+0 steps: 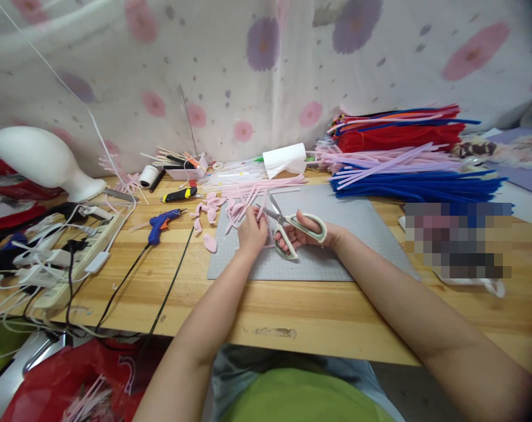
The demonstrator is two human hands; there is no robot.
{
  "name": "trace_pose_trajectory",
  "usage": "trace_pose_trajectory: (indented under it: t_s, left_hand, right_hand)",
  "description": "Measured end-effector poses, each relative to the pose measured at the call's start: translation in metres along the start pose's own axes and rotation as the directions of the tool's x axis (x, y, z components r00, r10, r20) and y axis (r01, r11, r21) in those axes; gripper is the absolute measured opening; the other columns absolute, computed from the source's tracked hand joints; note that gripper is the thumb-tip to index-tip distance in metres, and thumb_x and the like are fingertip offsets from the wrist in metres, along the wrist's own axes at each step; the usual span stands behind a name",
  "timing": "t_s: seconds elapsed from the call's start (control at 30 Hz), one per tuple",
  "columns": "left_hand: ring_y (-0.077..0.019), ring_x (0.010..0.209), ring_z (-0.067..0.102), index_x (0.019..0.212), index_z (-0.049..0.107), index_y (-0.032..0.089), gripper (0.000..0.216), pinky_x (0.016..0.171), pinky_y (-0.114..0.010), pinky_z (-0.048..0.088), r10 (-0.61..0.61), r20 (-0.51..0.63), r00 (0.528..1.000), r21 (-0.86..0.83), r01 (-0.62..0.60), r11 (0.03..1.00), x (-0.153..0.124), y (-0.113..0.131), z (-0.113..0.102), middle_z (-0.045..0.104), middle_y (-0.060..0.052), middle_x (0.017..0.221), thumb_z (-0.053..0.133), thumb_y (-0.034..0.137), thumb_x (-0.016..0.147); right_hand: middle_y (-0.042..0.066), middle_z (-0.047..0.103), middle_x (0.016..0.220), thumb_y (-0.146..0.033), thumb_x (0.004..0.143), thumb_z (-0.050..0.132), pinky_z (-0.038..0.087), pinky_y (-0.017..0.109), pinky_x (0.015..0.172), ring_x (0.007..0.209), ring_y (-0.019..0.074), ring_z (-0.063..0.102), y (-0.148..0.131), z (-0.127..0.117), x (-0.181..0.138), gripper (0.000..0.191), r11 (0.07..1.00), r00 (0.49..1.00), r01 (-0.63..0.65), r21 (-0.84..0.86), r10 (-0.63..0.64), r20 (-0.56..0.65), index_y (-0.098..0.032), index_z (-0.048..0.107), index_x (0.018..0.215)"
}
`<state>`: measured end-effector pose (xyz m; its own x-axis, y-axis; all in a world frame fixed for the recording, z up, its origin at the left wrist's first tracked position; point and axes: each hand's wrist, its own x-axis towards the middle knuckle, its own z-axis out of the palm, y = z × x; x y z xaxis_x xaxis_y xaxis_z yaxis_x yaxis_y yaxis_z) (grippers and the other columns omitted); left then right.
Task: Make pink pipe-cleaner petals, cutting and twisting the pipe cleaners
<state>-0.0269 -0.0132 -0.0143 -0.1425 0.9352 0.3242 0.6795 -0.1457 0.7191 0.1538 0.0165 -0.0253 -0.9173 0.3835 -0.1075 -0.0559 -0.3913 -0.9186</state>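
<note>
My right hand (302,230) grips a pair of scissors (284,219) by its white and grey-green handles, with the blades spread apart and angled up to the left. In my left hand (252,232), the closed fingers pinch a pale pink pipe cleaner (263,202) close to the blades. Both hands are over the grey cutting mat (336,258). Cut pink pipe cleaner pieces (234,214) lie just beyond my left hand. Left of the mat are several pink petal-shaped pieces (210,243) on the wooden table.
A blue glue gun (159,226) and a yellow-black utility knife (179,194) lie at left, near a power strip (84,258) with tangled cables. A white foam head (41,158) stands behind. Blue pipe cleaners (415,186) and red pipe cleaners (398,138) are heaped at back right.
</note>
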Motion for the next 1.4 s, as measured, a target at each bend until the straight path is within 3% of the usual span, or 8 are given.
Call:
trace_pose_trajectory:
  t_s: [0.13, 0.27, 0.33, 0.47, 0.6, 0.73, 1.17, 1.4]
  left_hand:
    - [-0.0114, 0.064, 0.056, 0.096, 0.045, 0.021, 0.017, 0.064, -0.024, 0.04, 0.094, 0.104, 0.99, -0.146, -0.078, 0.986, -0.006, 0.004, 0.004, 0.063, -0.001, 0.081, 0.045, 0.024, 0.08]
    - [-0.0094, 0.067, 0.054, 0.103, 0.043, 0.018, 0.025, 0.066, -0.022, 0.041, 0.118, 0.2, 0.973, -0.404, -0.028, 0.915, -0.003, -0.004, 0.013, 0.059, 0.0, 0.078, 0.047, 0.026, 0.079]
    - [-0.0092, 0.067, 0.052, 0.095, 0.048, 0.017, 0.019, 0.066, -0.021, 0.04, 0.148, 0.256, 0.955, -0.422, -0.028, 0.906, 0.0, -0.007, 0.014, 0.056, 0.001, 0.073, 0.044, 0.029, 0.081]
    - [-0.0106, 0.066, 0.048, 0.072, 0.049, 0.018, 0.028, 0.063, -0.023, 0.036, 0.148, 0.293, 0.945, -0.161, -0.104, 0.981, 0.003, -0.006, 0.01, 0.051, 0.001, 0.067, 0.033, 0.035, 0.086]
    - [-0.013, 0.075, 0.05, 0.077, 0.051, 0.019, 0.028, 0.066, -0.024, 0.034, 0.142, 0.277, 0.95, 0.175, -0.195, 0.965, 0.002, -0.001, 0.007, 0.056, -0.002, 0.077, 0.028, 0.031, 0.088]
    - [-0.0148, 0.079, 0.053, 0.084, 0.053, 0.02, 0.031, 0.067, -0.026, 0.034, 0.167, 0.317, 0.934, 0.329, -0.273, 0.904, 0.002, -0.001, 0.005, 0.059, -0.005, 0.085, 0.024, 0.028, 0.089]
    - [-0.0143, 0.081, 0.056, 0.088, 0.057, 0.022, 0.03, 0.068, -0.025, 0.036, 0.22, 0.489, 0.844, 0.242, -0.373, 0.896, 0.007, 0.008, -0.004, 0.063, -0.002, 0.089, 0.027, 0.026, 0.088]
    - [-0.0147, 0.082, 0.056, 0.092, 0.057, 0.021, 0.026, 0.068, -0.024, 0.037, 0.258, 0.507, 0.822, 0.28, -0.44, 0.853, 0.001, 0.007, -0.003, 0.062, -0.004, 0.092, 0.032, 0.021, 0.086]
  right_hand:
    - [0.016, 0.061, 0.097, -0.078, 0.069, 0.017, 0.045, 0.036, 0.078, 0.085, 0.0199, 0.059, 0.001, -0.002, 0.002, 0.085, 0.998, 0.998, 0.056, 0.025, -0.056, 0.007, -0.009, 0.055, 0.101]
    - [0.017, 0.06, 0.098, -0.082, 0.063, 0.02, 0.044, 0.037, 0.08, 0.092, 0.0224, 0.057, 0.0, 0.001, 0.002, 0.089, 0.992, 0.995, 0.096, 0.081, -0.097, 0.017, -0.01, 0.054, 0.101]
    - [0.017, 0.06, 0.098, -0.083, 0.062, 0.02, 0.044, 0.038, 0.08, 0.094, 0.0231, 0.056, 0.0, 0.002, 0.003, 0.089, 0.987, 0.995, 0.101, 0.121, -0.102, -0.001, -0.01, 0.054, 0.1]
    - [0.018, 0.06, 0.097, -0.082, 0.064, 0.016, 0.043, 0.041, 0.082, 0.094, 0.0239, 0.056, -0.001, 0.003, 0.005, 0.089, 0.97, 0.994, 0.093, 0.225, -0.076, -0.081, -0.01, 0.054, 0.099]
    - [0.018, 0.06, 0.097, -0.081, 0.067, 0.014, 0.042, 0.041, 0.084, 0.094, 0.0238, 0.056, -0.004, 0.001, 0.005, 0.088, 0.945, 0.983, 0.122, 0.303, -0.072, -0.171, -0.009, 0.053, 0.099]
    - [0.018, 0.061, 0.096, -0.078, 0.07, 0.013, 0.041, 0.042, 0.085, 0.093, 0.024, 0.056, -0.008, 0.0, 0.001, 0.086, 0.934, 0.978, 0.126, 0.333, -0.061, -0.2, -0.009, 0.054, 0.1]
    - [0.016, 0.062, 0.084, -0.08, 0.067, 0.015, 0.044, 0.045, 0.083, 0.082, 0.0239, 0.058, -0.013, 0.004, -0.006, 0.087, 0.89, 0.925, 0.299, 0.343, -0.182, -0.333, -0.008, 0.057, 0.092]
    - [0.007, 0.057, 0.068, -0.082, 0.063, 0.024, 0.048, 0.036, 0.065, 0.065, 0.0183, 0.055, -0.01, 0.004, -0.002, 0.078, 0.905, 0.958, 0.201, 0.376, -0.1, -0.27, -0.012, 0.055, 0.082]
